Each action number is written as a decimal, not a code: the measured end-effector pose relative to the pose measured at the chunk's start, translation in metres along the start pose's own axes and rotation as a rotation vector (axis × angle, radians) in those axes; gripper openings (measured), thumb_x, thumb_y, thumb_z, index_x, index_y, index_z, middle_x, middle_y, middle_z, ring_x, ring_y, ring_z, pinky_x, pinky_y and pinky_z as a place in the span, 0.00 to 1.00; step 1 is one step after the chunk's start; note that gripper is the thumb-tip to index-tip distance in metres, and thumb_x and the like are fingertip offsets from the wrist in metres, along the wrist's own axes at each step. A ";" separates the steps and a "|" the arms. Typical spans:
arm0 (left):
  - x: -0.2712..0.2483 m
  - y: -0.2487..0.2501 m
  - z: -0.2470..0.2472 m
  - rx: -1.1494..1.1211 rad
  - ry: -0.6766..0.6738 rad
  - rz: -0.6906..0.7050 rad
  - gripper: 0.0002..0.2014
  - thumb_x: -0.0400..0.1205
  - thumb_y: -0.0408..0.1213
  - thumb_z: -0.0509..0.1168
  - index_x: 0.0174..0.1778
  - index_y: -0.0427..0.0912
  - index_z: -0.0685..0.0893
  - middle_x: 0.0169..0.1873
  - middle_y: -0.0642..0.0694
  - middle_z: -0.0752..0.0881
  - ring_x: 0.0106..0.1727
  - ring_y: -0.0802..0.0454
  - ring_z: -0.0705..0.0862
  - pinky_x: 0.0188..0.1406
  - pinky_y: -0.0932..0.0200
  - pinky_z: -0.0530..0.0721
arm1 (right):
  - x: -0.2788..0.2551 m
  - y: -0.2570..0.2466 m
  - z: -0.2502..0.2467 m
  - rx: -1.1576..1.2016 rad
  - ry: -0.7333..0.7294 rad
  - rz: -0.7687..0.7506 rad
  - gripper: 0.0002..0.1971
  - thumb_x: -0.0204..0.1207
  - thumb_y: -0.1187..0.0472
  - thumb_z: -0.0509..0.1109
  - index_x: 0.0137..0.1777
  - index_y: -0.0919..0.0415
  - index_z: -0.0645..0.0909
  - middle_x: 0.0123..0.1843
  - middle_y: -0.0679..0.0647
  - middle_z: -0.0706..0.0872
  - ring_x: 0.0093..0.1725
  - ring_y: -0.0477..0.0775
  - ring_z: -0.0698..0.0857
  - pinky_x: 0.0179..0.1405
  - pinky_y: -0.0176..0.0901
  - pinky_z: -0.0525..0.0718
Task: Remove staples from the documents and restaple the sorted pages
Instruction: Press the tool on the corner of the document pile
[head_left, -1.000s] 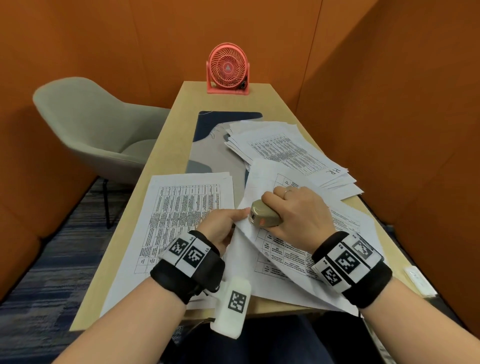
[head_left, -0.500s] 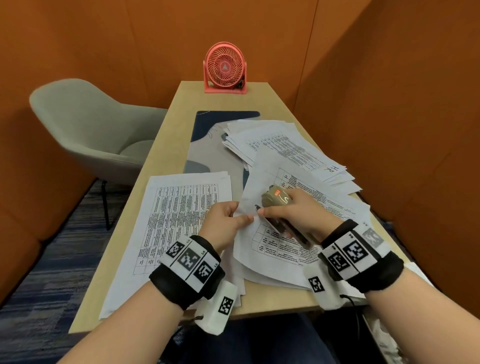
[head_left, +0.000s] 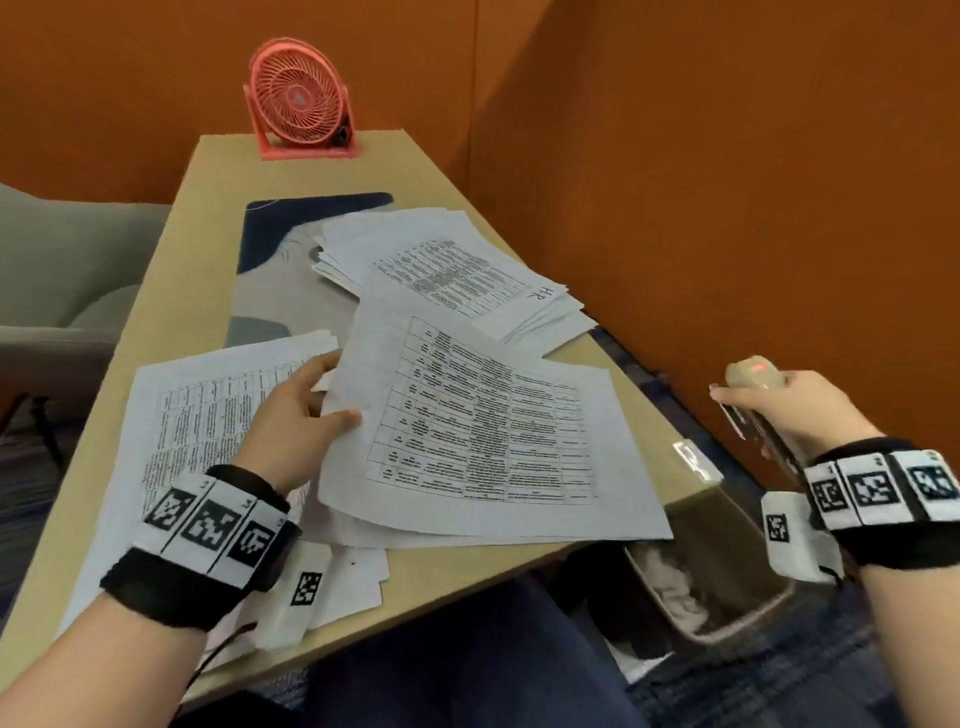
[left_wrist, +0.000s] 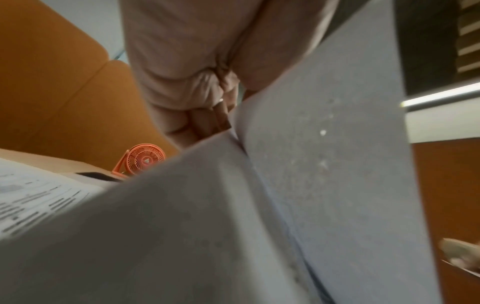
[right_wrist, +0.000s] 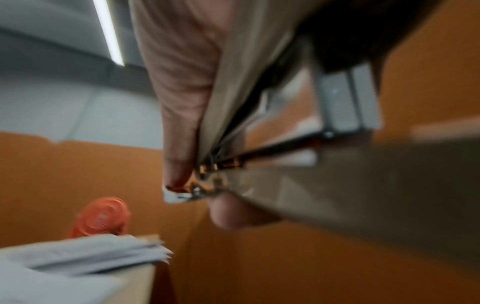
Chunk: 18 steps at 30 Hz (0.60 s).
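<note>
Pinching the top printed sheet (head_left: 483, 426) at its nine o'clock edge, the left hand (head_left: 293, 415) holds it over the papers on the table (head_left: 171, 270). At three o'clock, off the table, the right hand (head_left: 795, 410) grips the stapler (head_left: 750, 384) above a bin (head_left: 727, 566).

Left wrist: fingers (left_wrist: 205, 121) curl against lifted paper (left_wrist: 324, 164); a fan (left_wrist: 145, 160) stands at nine o'clock.

Right wrist: thumb (right_wrist: 179, 144) and fingertip (right_wrist: 233, 211) clamp the blurred stapler (right_wrist: 337, 185).

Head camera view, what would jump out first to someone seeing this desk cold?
Probably the coral desk fan standing at the far end of the table against the orange walls. Then the spread of printed pages, whose edge the left hand holds, while the right hand grips a beige stapler out past the table's right edge.
</note>
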<state>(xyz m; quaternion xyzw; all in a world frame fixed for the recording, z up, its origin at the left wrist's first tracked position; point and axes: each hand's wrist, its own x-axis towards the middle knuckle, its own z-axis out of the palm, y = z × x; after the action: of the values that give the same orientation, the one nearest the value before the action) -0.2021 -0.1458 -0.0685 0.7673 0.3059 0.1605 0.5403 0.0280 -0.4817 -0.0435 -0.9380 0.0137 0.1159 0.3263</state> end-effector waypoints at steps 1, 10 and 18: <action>0.000 0.002 0.001 0.033 -0.002 0.021 0.30 0.78 0.25 0.66 0.72 0.57 0.71 0.45 0.41 0.89 0.48 0.42 0.87 0.56 0.42 0.82 | 0.007 0.020 -0.005 -0.039 0.015 0.072 0.29 0.72 0.45 0.74 0.62 0.67 0.76 0.37 0.61 0.84 0.29 0.59 0.82 0.21 0.40 0.73; 0.012 0.008 0.004 0.293 0.077 0.146 0.29 0.78 0.26 0.63 0.71 0.58 0.70 0.41 0.47 0.86 0.50 0.41 0.82 0.52 0.47 0.78 | 0.025 0.140 0.039 -0.450 -0.221 0.329 0.26 0.74 0.43 0.68 0.60 0.66 0.81 0.50 0.61 0.84 0.51 0.61 0.85 0.41 0.42 0.77; 0.012 0.012 0.004 0.293 0.156 0.263 0.30 0.78 0.24 0.61 0.63 0.68 0.74 0.48 0.43 0.84 0.53 0.43 0.80 0.49 0.50 0.76 | 0.024 0.160 0.056 -0.520 -0.276 0.299 0.32 0.79 0.32 0.52 0.76 0.50 0.69 0.67 0.61 0.80 0.60 0.60 0.83 0.49 0.45 0.79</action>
<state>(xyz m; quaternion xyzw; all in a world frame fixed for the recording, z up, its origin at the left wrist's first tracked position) -0.1875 -0.1439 -0.0598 0.8563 0.2643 0.2423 0.3718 0.0238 -0.5720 -0.1890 -0.9530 0.0769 0.2881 0.0543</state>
